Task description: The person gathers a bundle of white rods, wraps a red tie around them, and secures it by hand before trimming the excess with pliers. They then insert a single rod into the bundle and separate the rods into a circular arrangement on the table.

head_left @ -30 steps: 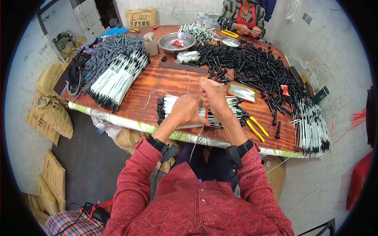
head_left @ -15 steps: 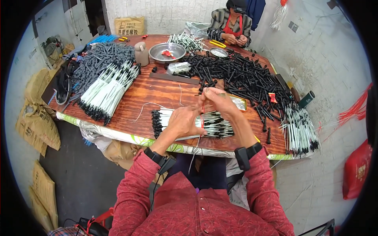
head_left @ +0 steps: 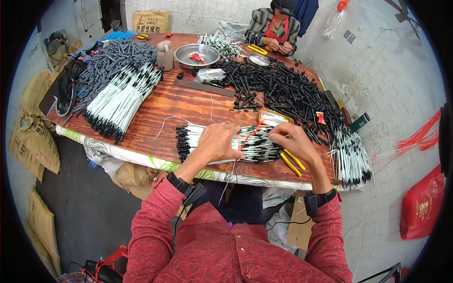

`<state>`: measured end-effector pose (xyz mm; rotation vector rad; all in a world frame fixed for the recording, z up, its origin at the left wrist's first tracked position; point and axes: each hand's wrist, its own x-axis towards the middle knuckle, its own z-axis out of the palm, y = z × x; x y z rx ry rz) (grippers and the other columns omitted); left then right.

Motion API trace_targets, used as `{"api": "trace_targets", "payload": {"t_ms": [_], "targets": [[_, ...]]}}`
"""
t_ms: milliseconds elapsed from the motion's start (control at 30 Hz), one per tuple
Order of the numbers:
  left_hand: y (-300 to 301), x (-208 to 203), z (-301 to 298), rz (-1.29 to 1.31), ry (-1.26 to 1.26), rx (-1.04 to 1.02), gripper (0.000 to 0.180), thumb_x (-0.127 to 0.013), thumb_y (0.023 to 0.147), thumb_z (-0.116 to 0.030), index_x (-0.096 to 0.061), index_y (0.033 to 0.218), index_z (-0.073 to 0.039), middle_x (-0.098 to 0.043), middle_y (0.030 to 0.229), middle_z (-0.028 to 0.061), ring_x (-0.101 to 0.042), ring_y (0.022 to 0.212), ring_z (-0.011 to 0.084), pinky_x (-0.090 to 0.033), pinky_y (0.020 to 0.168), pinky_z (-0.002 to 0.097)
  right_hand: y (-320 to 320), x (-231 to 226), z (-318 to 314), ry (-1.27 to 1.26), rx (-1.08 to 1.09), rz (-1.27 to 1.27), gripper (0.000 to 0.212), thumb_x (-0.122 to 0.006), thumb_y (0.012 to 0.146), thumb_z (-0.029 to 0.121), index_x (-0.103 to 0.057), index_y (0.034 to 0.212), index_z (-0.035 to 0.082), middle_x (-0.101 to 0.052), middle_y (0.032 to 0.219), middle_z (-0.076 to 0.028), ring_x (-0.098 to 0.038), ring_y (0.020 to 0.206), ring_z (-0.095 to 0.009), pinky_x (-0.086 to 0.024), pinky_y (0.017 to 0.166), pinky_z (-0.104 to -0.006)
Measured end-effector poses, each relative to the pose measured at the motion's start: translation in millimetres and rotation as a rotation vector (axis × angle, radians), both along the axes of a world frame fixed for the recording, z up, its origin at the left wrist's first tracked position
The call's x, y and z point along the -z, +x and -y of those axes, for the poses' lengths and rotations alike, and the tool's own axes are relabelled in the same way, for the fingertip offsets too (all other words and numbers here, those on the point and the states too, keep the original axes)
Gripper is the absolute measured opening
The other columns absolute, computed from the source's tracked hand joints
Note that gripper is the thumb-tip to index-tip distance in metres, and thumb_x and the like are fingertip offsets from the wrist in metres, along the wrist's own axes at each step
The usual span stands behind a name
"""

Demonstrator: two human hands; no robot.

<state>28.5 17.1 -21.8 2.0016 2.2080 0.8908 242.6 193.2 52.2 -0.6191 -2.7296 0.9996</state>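
Note:
A bundle of white rods with black ends [head_left: 191,137] lies at the near edge of the table, with a red tie around its middle. My left hand [head_left: 218,141] grips the bundle from above, its thumb on the near side beside the tie. From the tie a loose red cord [head_left: 260,120] stands up and leans right. Over the bundle's right end is my right hand [head_left: 295,141], fingers loosely bent and apart, with nothing visible between them. Just below that hand lie yellow-handled pliers [head_left: 293,162].
Black plastic parts [head_left: 283,85] are heaped at the right. A larger white bundle [head_left: 115,104] and grey parts [head_left: 122,56] lie left. A metal bowl [head_left: 197,54] stands behind. White rods [head_left: 351,158] lie at the right edge. A co-worker [head_left: 273,30] sits across the table.
My right hand has let go of the red cord and moved right and down, away from my left hand. The left hand stays on the bundle. The pliers now show fully.

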Motion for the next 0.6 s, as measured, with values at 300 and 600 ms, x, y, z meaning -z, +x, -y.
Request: {"api": "trace_targets", "payload": {"t_ms": [300,600], "targets": [[4.8,-18.4,-2.8,0.011,-0.106,0.002,0.078,-0.091,0.062,-0.042,-0.068,0.125,-0.004,-0.070,0.126,0.0166,-0.067,0.116,0.0337,-0.054,0.097,0.0448,-43.2,41.0,54.2,0.092,-0.073,-0.268,0.020,-0.075,0.089,0.021,-0.076,0.098,0.004,-0.072,0.091,-0.008,-0.068,0.080,-0.021,-0.052,0.074,-0.0346],[4.3,-3.8,-2.2,-0.012,0.037,0.000,0.069,-0.090,0.065,-0.039,-0.069,0.122,-0.006,-0.071,0.123,0.0163,-0.068,0.111,0.0346,-0.055,0.094,0.0448,-33.5,51.1,55.8,-0.365,-0.004,-0.316,0.014,-0.073,0.090,0.013,-0.076,0.098,0.002,-0.075,0.103,-0.008,-0.071,0.083,-0.023,-0.055,0.075,-0.0331]]}}
